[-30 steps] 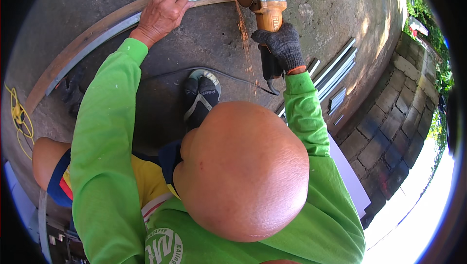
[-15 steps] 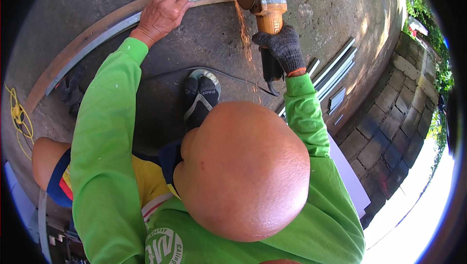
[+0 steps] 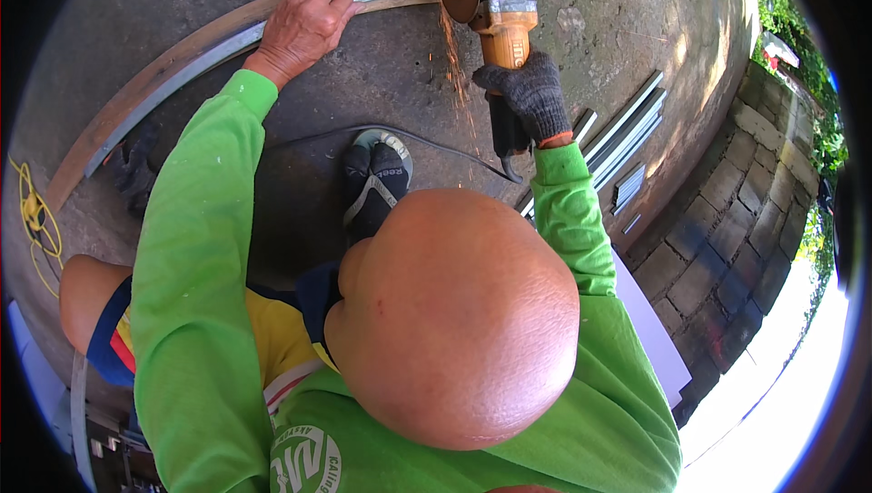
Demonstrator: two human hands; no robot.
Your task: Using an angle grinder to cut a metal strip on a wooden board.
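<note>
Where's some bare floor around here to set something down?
It's crowded below the grinder, where sparks fall past the cord and shoe. Bare floor lies beyond the wooden board, upper left, and right of the grinder above the metal strips, though stray sparks show there.

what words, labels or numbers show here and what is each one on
Orange-and-black angle grinder: lettering on the barrel, partial, not copied
Black cloth sock: pale toe lettering, not copied
Bright green long-sleeved shirt: white round print, cut off below, smallest letters unclear
No other text readable
</note>
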